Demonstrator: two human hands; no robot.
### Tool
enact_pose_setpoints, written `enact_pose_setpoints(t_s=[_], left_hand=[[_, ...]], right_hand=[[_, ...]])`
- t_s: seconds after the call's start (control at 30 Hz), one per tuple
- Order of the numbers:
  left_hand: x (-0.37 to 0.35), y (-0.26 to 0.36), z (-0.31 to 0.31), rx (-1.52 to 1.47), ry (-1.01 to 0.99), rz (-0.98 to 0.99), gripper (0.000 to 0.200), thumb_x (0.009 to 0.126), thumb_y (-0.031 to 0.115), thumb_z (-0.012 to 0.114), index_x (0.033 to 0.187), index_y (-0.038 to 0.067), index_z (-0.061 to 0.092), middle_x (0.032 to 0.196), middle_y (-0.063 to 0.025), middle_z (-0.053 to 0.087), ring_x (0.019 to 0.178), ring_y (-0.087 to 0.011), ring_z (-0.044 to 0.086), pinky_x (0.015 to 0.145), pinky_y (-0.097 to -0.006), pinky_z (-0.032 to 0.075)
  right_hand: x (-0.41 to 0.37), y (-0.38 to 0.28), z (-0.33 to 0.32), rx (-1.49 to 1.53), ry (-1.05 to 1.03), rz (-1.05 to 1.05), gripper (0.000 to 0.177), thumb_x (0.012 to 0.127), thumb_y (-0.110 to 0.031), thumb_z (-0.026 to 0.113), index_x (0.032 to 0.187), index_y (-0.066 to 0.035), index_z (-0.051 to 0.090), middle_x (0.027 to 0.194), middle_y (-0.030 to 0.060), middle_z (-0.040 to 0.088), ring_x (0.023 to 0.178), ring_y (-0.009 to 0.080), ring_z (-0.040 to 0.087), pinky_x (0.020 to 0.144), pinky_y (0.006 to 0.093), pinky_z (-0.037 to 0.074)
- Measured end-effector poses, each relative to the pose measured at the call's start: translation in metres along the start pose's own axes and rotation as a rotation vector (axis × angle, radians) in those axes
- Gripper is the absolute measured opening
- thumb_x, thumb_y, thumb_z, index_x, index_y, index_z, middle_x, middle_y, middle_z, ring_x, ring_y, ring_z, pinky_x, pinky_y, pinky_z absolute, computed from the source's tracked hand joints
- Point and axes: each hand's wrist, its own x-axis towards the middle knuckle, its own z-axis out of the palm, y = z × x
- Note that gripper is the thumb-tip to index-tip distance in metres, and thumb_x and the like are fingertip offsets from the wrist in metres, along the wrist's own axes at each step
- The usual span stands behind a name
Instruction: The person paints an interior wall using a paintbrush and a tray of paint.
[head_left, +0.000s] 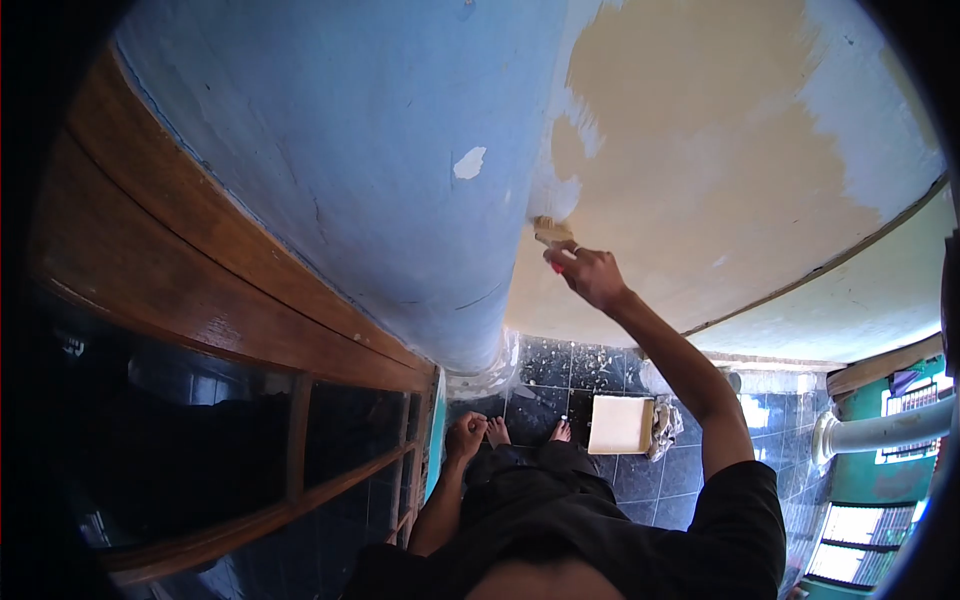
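My right hand (592, 277) is closed round the handle of a paintbrush (552, 232), a bit of red showing by the fingers. The bristles touch the wall near the corner beside the blue column. Beige paint (690, 150) covers much of that wall (850, 90), with pale bluish patches left between the strokes. My left hand (466, 436) hangs low near the wooden window frame, fingers curled; whether anything is in them is too small to tell.
A blue rounded column (400, 150) with a white chipped spot stands at the centre left. Brown wooden framing (200, 290) with dark glass runs down the left. On the dark tiled floor (540, 400) lie a cream tray (620, 425), a crumpled cloth (664, 428) and scattered flecks.
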Motion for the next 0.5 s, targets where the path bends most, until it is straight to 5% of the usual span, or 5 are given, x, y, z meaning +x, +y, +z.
enact_pose_setpoints(t_s=[0.13, 0.23, 0.37, 0.5], left_hand=[[0.002, -0.015, 0.004, -0.008, 0.050, 0.044, 0.021, 0.086, 0.028, 0.062, 0.093, 0.009, 0.070, 0.085, -0.0112, 0.070, 0.079, -0.0270, 0.067, 0.069, -0.0380, 0.052], [0.002, -0.019, 0.006, -0.034, 0.029, 0.053, 0.021, 0.086, 0.028, 0.062, 0.093, 0.009, 0.070, 0.085, -0.0112, 0.070, 0.080, -0.0273, 0.067, 0.070, -0.0378, 0.052], [-0.002, -0.008, 0.006, -0.003, 0.050, 0.052, 0.022, 0.086, 0.028, 0.062, 0.093, 0.009, 0.070, 0.086, -0.0113, 0.070, 0.080, -0.0281, 0.067, 0.070, -0.0382, 0.052], [0.003, -0.001, 0.008, -0.015, 0.042, 0.047, 0.023, 0.085, 0.029, 0.062, 0.093, 0.009, 0.070, 0.087, -0.0118, 0.070, 0.081, -0.0289, 0.067, 0.070, -0.0385, 0.052]], right_hand=[[0.052, 0.004, -0.093, -0.168, 0.247, -0.137, 0.046, 0.071, -0.001, 0.066, 0.114, -0.019, 0.065, 0.112, 0.0088, 0.067, 0.074, 0.0184, 0.070, 0.052, 0.0327, 0.057], [0.090, -0.010, -0.174, -0.300, 0.508, -0.317, 0.036, 0.072, -0.006, 0.071, 0.106, -0.017, 0.068, 0.118, 0.0121, 0.064, 0.102, 0.0272, 0.069, 0.069, 0.0333, 0.061], [0.079, -0.001, -0.143, -0.382, 0.516, -0.367, 0.029, 0.076, -0.009, 0.071, 0.103, -0.018, 0.070, 0.123, 0.0166, 0.062, 0.109, 0.0297, 0.066, 0.070, 0.0331, 0.061], [0.041, 0.000, -0.093, -0.224, 0.268, -0.276, 0.026, 0.080, -0.006, 0.070, 0.104, -0.016, 0.068, 0.116, 0.0148, 0.066, 0.090, 0.0259, 0.071, 0.069, 0.0334, 0.060]])
